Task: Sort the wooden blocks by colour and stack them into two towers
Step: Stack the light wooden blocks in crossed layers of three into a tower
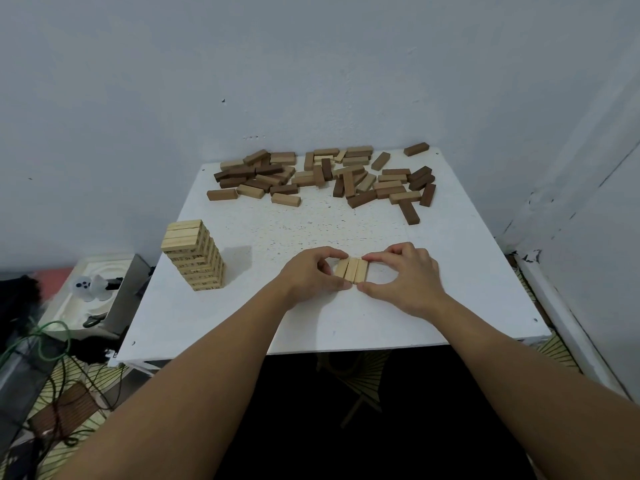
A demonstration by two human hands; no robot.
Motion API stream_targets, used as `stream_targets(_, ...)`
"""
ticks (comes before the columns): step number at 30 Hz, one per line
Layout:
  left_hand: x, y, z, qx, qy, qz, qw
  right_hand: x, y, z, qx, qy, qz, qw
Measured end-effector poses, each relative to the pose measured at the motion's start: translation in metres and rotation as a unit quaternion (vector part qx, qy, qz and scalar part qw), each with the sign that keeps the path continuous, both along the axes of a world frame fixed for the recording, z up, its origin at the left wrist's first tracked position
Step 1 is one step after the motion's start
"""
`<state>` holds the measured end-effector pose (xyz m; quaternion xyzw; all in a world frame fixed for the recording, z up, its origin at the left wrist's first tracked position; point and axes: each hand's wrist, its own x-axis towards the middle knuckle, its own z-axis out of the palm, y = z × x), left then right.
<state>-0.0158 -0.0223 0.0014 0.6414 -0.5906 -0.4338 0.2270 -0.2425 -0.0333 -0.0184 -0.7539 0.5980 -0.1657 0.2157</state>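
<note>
Three light wooden blocks (351, 270) lie side by side as one row on the white table (242, 317), near its front middle. My left hand (308, 275) pinches the row from the left, thumb at the near end and fingers at the far end. My right hand (403, 275) pinches it the same way from the right. A tower of light blocks (194, 254) stands at the table's left edge. A loose pile of light and dark blocks (322, 176) is spread along the far edge by the wall.
The table sits in a corner, with walls behind and to the right. Left of it, on the floor, are a white tray (93, 292), green cables (52, 341) and dark clutter. A patterned mat shows under the table.
</note>
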Motion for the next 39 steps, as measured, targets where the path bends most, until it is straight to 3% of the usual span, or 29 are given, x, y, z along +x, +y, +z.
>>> stream_targets(12, 0.011, -0.010, 0.011, 0.060, -0.004, -0.075, 0.995, 0.000, 0.000, 0.000, 0.001, -0.002, 0.003, 1.000)
stream_targets(39, 0.003, -0.002, 0.003, 0.026, -0.002, -0.036, 0.999, 0.002, -0.002, 0.002, 0.006, 0.018, 0.021, 1.000)
